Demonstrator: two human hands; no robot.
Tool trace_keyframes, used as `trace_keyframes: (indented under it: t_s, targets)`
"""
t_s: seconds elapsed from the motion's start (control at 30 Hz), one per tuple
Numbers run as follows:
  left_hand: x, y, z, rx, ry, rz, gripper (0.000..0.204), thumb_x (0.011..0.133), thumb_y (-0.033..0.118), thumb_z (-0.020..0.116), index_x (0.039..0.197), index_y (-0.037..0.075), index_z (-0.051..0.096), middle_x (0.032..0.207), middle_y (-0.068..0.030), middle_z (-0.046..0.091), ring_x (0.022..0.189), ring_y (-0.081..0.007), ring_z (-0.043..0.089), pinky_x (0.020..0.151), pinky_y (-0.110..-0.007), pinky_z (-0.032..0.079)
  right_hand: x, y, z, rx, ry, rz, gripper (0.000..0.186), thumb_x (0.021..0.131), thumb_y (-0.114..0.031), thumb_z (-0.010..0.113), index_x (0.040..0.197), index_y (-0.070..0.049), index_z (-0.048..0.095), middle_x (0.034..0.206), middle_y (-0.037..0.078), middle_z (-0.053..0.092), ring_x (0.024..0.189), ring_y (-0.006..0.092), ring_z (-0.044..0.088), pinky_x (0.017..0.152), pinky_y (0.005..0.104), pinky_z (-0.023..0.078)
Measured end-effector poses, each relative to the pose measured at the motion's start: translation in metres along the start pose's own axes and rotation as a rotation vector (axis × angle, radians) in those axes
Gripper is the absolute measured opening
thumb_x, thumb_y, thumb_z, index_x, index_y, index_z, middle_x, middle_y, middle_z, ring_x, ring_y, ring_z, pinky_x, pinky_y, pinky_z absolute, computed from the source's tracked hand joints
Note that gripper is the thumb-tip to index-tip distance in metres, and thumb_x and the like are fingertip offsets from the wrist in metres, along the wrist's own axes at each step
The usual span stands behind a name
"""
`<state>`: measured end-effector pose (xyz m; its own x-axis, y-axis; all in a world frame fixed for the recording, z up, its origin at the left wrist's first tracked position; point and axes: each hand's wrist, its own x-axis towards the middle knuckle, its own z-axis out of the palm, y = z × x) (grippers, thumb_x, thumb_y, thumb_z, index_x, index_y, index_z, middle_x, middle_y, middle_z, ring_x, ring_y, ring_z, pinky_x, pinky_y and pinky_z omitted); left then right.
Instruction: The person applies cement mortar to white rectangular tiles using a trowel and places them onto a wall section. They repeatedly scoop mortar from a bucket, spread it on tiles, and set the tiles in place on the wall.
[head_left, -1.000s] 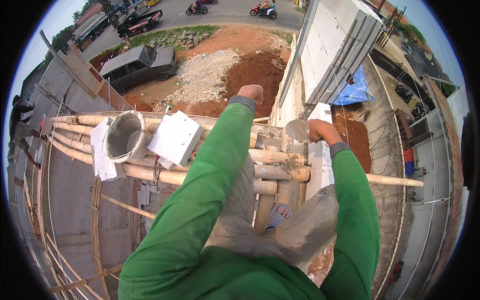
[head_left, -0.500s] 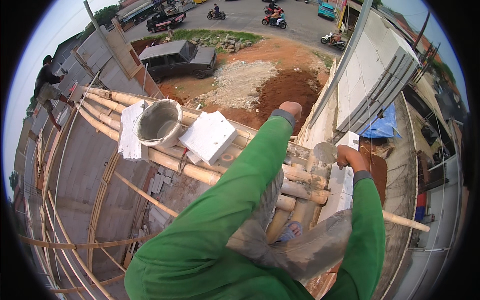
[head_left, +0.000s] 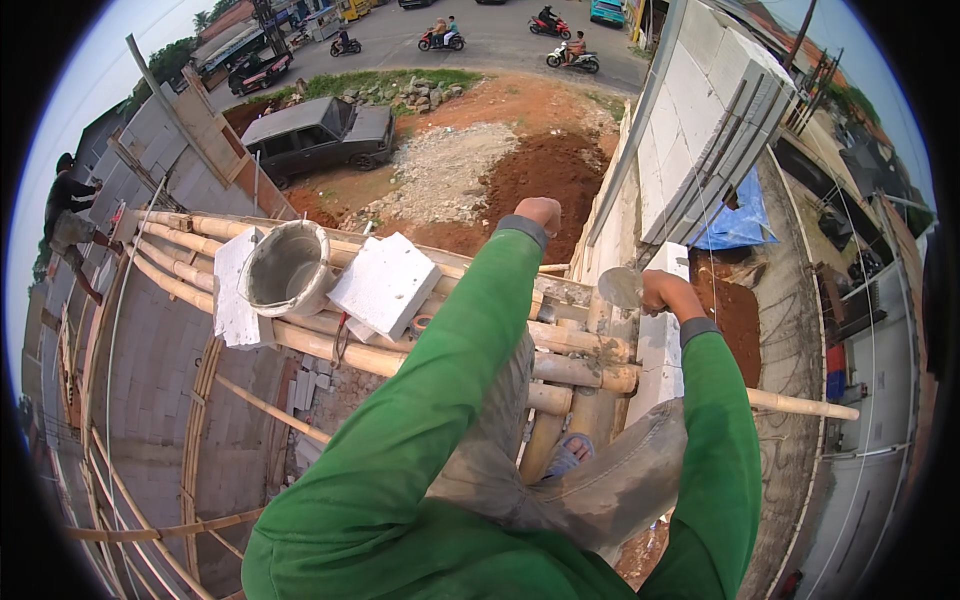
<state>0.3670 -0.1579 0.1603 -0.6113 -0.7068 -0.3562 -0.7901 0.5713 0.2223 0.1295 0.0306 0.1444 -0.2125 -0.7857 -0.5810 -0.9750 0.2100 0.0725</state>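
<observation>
My right hand point(head_left: 670, 295) is closed around the handle of a trowel point(head_left: 621, 287), whose rounded blade is grey with mortar. Below that hand runs a narrow course of white lightweight blocks point(head_left: 657, 355). My left hand point(head_left: 540, 213) reaches forward past the bamboo platform, its fingers curled over and mostly hidden; what they hold, if anything, does not show. Left of my left forearm, a mortar-stained bucket point(head_left: 287, 268) stands on the bamboo poles point(head_left: 330, 340). White blocks lie on either side of it, one nearer me point(head_left: 385, 286) and one farther left point(head_left: 232, 290).
A metal post point(head_left: 640, 125) and a tall white block wall point(head_left: 690, 100) rise ahead right. Thin strings cross the right side. Another person point(head_left: 68, 215) stands on the far-left scaffold. A deep drop opens at left. Beyond are a parked dark car point(head_left: 320, 138), red soil and a road with motorbikes.
My view has turned slightly, so the bucket, blocks and both hands sit farther left. The trowel stays in my right hand, and my left hand stays stretched forward. Motorbikes have moved along the road.
</observation>
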Motion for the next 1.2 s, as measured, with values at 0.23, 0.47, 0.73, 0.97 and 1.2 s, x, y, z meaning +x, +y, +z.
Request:
trace_keyframes:
  t_s: [0.23, 0.47, 0.73, 0.97, 1.2]
  targets:
    - [0.007, -0.002, 0.004, 0.007, -0.026, -0.011, 0.030, 0.083, 0.019, 0.073, 0.108, 0.002, 0.080, 0.106, -0.0149, 0.079, 0.098, -0.0327, 0.076, 0.081, -0.044, 0.058, -0.005, -0.001, -0.005, 0.009, -0.008, -0.020, 0.037, 0.069, -0.006, 0.078, 0.104, 0.008, 0.076, 0.109, 0.028, 0.075, 0.104, 0.0386, 0.075, 0.084, 0.0460, 0.060]
    - [0.015, -0.005, 0.007, -0.018, -0.046, -0.018, 0.032, 0.084, 0.023, 0.076, 0.110, 0.004, 0.080, 0.106, -0.0146, 0.079, 0.099, -0.0328, 0.076, 0.082, -0.045, 0.058, 0.004, 0.004, 0.002, 0.027, -0.007, -0.041, 0.037, 0.069, -0.006, 0.079, 0.103, 0.008, 0.076, 0.107, 0.027, 0.075, 0.101, 0.0386, 0.076, 0.083, 0.0466, 0.060]
    - [0.038, -0.013, 0.034, -0.145, 0.104, -0.034, 0.030, 0.081, 0.023, 0.079, 0.109, 0.010, 0.082, 0.112, -0.0165, 0.077, 0.107, -0.0363, 0.074, 0.087, -0.044, 0.059, 0.011, 0.014, -0.001, 0.011, -0.013, -0.068, 0.030, 0.073, -0.018, 0.091, 0.087, 0.005, 0.079, 0.083, 0.014, 0.078, 0.069, 0.0251, 0.074, 0.061, 0.0410, 0.060]
    - [0.052, 0.014, 0.054, -0.288, 0.271, -0.032, 0.023, 0.074, 0.013, 0.078, 0.096, 0.009, 0.084, 0.095, -0.0182, 0.078, 0.092, -0.0364, 0.077, 0.079, -0.045, 0.059, 0.036, 0.019, 0.004, 0.044, -0.119, -0.006, 0.019, 0.080, -0.015, 0.086, 0.081, 0.003, 0.081, 0.075, 0.011, 0.077, 0.058, 0.0214, 0.069, 0.052, 0.0381, 0.056]
    - [0.054, 0.059, 0.051, -0.194, 0.370, -0.049, 0.029, 0.072, 0.015, 0.081, 0.101, 0.010, 0.083, 0.101, -0.0117, 0.080, 0.097, -0.0294, 0.078, 0.072, -0.048, 0.062, 0.059, 0.033, 0.017, 0.078, -0.098, 0.008, 0.021, 0.079, -0.013, 0.087, 0.082, 0.006, 0.079, 0.076, 0.013, 0.076, 0.058, 0.0214, 0.070, 0.051, 0.0370, 0.056]
